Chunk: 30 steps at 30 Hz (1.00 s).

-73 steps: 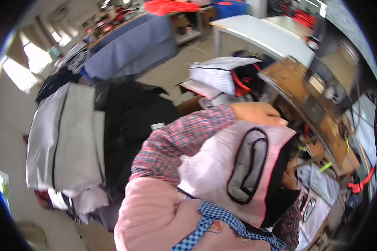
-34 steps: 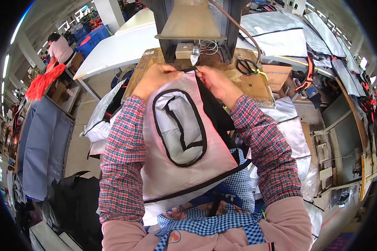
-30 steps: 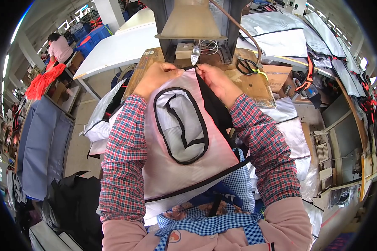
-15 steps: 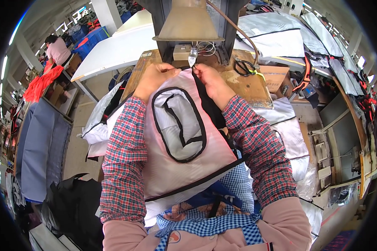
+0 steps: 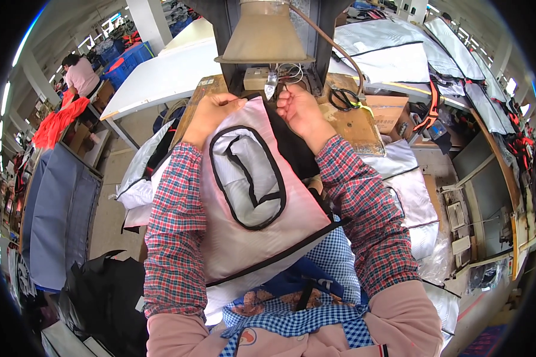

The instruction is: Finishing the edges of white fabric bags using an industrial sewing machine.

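A silvery-white fabric panel [image 5: 238, 250] with black binding lies across my lap and reaches up to the machine. An oval opening edged in black [image 5: 215, 172] shows grey lining inside. My left hand [image 5: 217, 114] pinches the panel's top corner between thumb and fingers. Close to the small metal head [image 5: 271, 88] of the machine, my right hand [image 5: 304, 113] is closed with its fingers curled; what they hold, if anything, cannot be made out. Black fabric [image 5: 296, 149] hangs below that hand, along the panel's right side.
The machine has a tan cone-shaped hood [image 5: 267, 35] and a wooden worktop [image 5: 363, 134]. Black-handled scissors [image 5: 342, 100] lie on its right. White tables [image 5: 161, 77] stand beyond; silvery pieces [image 5: 393, 59] are piled back right. A person in pink [image 5: 82, 77] works far left.
The panel's top corner has come away from the metal head, slightly left, with my left hand. My right hand has curled its fingers and parted from the panel's corner.
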{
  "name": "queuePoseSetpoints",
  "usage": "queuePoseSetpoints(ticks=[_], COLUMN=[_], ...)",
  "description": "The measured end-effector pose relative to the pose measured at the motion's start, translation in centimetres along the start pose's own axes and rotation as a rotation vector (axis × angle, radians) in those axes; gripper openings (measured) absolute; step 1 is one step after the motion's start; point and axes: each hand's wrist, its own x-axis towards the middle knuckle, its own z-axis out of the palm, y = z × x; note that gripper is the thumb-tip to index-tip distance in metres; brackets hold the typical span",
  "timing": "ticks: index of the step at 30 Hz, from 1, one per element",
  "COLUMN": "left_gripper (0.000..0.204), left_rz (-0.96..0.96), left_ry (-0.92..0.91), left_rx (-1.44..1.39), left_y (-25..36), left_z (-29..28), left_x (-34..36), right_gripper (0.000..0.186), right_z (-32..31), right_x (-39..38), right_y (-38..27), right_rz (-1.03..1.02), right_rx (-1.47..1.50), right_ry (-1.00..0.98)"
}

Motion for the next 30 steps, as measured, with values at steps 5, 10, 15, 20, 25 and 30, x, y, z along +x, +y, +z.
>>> queuePoseSetpoints(ticks=[5,10,15,20,25,30], left_gripper=[0.027,0.018,0.021,0.022,0.035,0.079], left_rz=[-0.095,-0.121,-0.263,0.004,-0.084,0.003], left_ry=[-0.065,-0.128,-0.234,-0.228,-0.026,0.244], left_rx=[0.022,-0.224,-0.337,0.088,0.063,0.274], left_y=[1.5,2.6,5.2,7.4,13.9,18.9], left_z=[-2.9,-5.1,-2.6,-1.9,-7.9,-9.6], left_x=[-3.1,-8.2,-12.3,-16.1,-24.3,-33.5], right_gripper=[0.023,0.054,0.048,0.021,0.035,0.047], right_z=[0.7,-2.1,8.6,9.6,9.5,13.1], right_x=[-4.8,-13.9,-20.4,-20.4,-18.7,-18.3], right_y=[-2.9,-3.1,2.1,8.3,10.2,10.7], right_rz=[0.027,-0.727,-1.178,-1.155,-1.176,-0.906], right_rx=[-0.432,-2.055,-1.974,-1.737,-1.549,-1.299], right_ry=[-0.036,-0.392,-1.16,-1.494,-0.979,-0.35])
